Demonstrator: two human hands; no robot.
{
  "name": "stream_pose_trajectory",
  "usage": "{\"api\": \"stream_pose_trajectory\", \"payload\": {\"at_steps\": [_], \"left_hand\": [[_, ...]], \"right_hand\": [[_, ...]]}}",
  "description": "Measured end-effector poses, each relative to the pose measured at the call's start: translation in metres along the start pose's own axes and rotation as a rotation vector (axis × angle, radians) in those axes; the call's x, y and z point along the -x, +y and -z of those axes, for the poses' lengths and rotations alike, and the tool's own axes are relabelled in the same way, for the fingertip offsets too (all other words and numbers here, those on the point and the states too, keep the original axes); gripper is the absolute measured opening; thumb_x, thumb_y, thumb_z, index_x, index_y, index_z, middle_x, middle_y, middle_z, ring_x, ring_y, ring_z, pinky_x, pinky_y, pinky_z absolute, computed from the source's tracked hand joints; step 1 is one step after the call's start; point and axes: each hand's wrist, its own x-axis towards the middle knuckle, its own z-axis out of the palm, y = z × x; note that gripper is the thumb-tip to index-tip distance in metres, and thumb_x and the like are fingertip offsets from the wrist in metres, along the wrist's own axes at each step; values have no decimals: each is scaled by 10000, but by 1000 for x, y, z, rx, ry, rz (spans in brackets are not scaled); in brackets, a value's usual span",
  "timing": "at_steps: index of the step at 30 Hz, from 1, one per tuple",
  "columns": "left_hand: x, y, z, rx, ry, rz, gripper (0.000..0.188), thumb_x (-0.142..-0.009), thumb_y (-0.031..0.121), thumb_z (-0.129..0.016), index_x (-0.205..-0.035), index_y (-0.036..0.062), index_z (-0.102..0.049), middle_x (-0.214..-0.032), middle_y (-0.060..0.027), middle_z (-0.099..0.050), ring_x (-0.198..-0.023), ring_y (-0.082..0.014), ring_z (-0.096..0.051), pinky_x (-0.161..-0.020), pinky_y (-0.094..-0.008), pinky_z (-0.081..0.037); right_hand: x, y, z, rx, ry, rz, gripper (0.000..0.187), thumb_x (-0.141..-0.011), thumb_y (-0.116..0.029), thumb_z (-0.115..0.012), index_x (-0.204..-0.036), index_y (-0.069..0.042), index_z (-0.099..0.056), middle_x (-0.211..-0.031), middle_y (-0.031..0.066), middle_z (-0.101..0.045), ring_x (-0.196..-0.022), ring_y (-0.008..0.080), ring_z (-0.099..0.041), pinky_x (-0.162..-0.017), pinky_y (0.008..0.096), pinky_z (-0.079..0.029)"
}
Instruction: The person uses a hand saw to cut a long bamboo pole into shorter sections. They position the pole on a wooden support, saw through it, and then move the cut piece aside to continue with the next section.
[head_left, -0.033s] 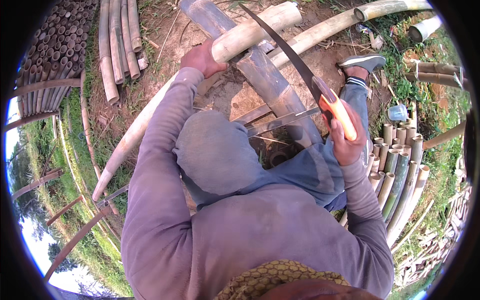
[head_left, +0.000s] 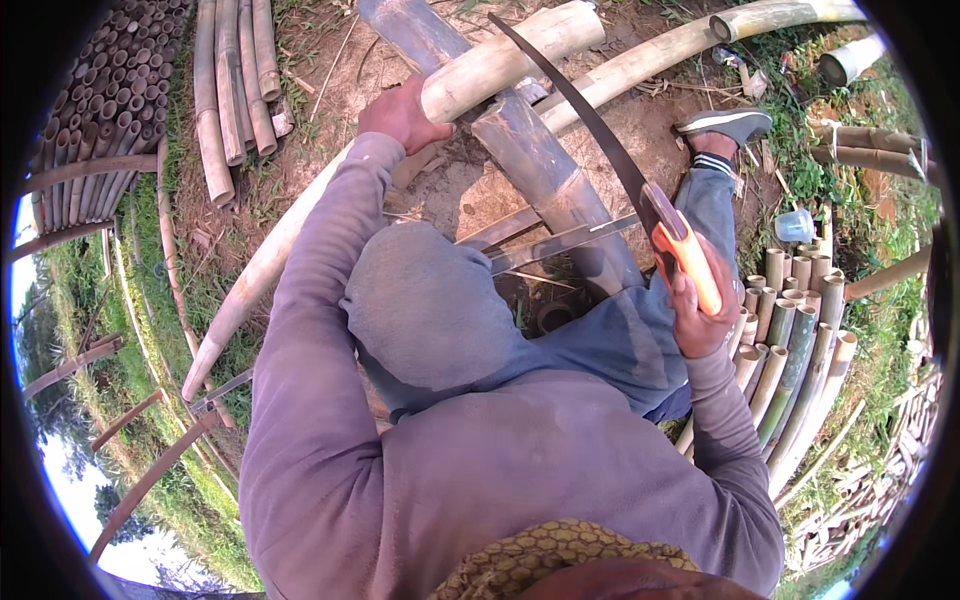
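Bamboo pole (head_left: 510, 62), long and pale, lies aslant over a grey beam (head_left: 560, 185). Across its upper stretch reaches a curved saw (head_left: 648, 196) (whether the teeth touch, I cannot tell). The left hand (head_left: 402, 116) curls round the pole; the right hand (head_left: 706, 308) has its fingers wrapped about the orange handle (head_left: 694, 264). Clean sawing wants firm pinning, blade square.

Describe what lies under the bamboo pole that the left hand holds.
Under the pole runs a thick grey beam, showing on both sides; the pole hides the stretch between.
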Motion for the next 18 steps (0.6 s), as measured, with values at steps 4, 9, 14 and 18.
{"api": "stream_pose_trajectory", "payload": {"at_steps": [4,9,14,18], "left_hand": [[-4,11,2,-49,-20,14,876,-726,529,-864,-1469,181,-556,-1227,-157,-747,-1134,-360,-723,-998,-486,-566],[-16,21,14,-56,13,-21,883,-733,535,-859,-1472,168,-548,-1224,-148,-749,-1138,-356,-722,-1003,-482,-566],[-10,9,13,-65,14,11,929,-733,544,-859,-1518,179,-523,-1248,-138,-751,-1146,-341,-725,-1020,-475,-564],[-9,2,4,-17,19,6,833,-722,537,-849,-1445,227,-576,-1247,-142,-748,-1123,-361,-727,-986,-476,-562]], "right_hand": [[1,5,-12,-207,57,-116,407,-994,-48,-687,-1360,113,-611,-1276,229,-712,-1108,275,-740,-955,366,-589],[-192,23,-138,-240,32,-56,372,-981,-156,-765,-1315,-14,-685,-1075,116,-779,-961,121,-732,-831,280,-581],[-125,7,-107,-244,67,-38,392,-978,-116,-756,-1338,11,-668,-1177,132,-763,-1041,147,-734,-877,301,-588],[6,-2,-20,-77,43,-36,432,-1003,-41,-680,-1387,121,-570,-1328,235,-683,-1181,292,-715,-1006,384,-599]]}}
